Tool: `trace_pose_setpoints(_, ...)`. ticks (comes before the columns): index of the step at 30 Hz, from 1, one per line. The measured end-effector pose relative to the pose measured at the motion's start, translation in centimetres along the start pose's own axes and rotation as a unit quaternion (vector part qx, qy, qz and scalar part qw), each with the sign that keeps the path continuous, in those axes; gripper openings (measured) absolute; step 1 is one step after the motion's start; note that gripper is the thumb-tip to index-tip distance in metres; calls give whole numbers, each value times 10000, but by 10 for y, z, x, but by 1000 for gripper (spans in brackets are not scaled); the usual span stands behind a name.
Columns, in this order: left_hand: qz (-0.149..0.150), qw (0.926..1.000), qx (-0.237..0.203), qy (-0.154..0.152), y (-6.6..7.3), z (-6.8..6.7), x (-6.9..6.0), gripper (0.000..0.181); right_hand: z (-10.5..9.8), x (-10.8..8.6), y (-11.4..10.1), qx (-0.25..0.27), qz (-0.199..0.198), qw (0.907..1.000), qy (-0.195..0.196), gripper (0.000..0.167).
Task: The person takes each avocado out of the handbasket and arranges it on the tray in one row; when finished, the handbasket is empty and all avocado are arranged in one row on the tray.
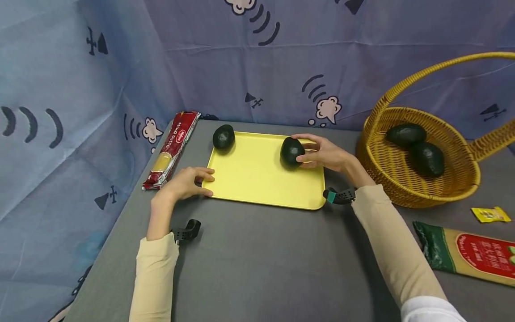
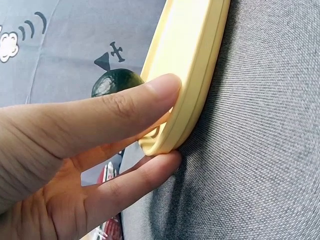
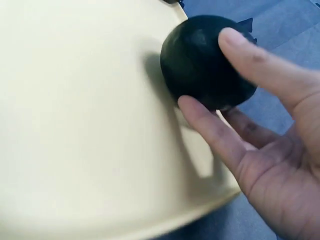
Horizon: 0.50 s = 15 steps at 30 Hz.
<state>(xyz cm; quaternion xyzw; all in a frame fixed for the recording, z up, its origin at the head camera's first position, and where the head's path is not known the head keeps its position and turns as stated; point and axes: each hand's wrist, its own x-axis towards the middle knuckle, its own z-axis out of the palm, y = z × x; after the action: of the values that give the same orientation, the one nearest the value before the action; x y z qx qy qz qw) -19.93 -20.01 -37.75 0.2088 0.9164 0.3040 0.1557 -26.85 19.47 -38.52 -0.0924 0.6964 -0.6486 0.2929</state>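
If slipping from pinching right hand (image 1: 325,153) over right half of tray (image 1: 257,181), liable to roll: smooth avocado (image 1: 290,151); likewise under any jerk from left hand (image 1: 185,182), pinching tray's near-left corner.

A gray table (image 1: 257,259) with a tray (image 1: 257,183), a basket (image 1: 396,185) and packaged food (image 1: 468,252) stands in a corner hung with printed blue cloth (image 1: 209,67); what kind of room this is cannot be told.

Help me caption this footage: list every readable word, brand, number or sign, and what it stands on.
"PRIMO GUSTO": red packet; its other print is too small to read.
Green-and-tan packet: lettering too blurred to read.
Yellow wrapper: print too small to read.
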Motion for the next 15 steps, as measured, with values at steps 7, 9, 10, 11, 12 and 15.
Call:
trace_pose_setpoints(7, -128, 9998, -165, -65, -4, 5, -3, 43, 12, 13, 2, 96, -84, 9996, 248, 67)
trace_pose_setpoints(9, -145, 9997, -198, -71, -4, 5, -3, 43, 17, 19, 1, 203, -119, 9993, 293, 67)
trace_pose_setpoints(10, -120, 9997, -210, -66, -4, 4, -3, 43, 19, 22, 0, 261, -153, 9991, 300, 67)
trace_pose_setpoints(11, -91, 9997, -216, -57, -4, 4, -2, 43, 22, 25, -2, 314, -183, 9989, 291, 67)
trace_pose_setpoints(12, -56, 9997, -212, -49, -4, 3, -2, 43, 25, 29, -3, 358, -215, 9987, 277, 67)
trace_pose_setpoints(15, 28, 9998, -169, -31, -4, 2, 0, 42, 32, 40, -7, 510, -293, 9981, 185, 68)
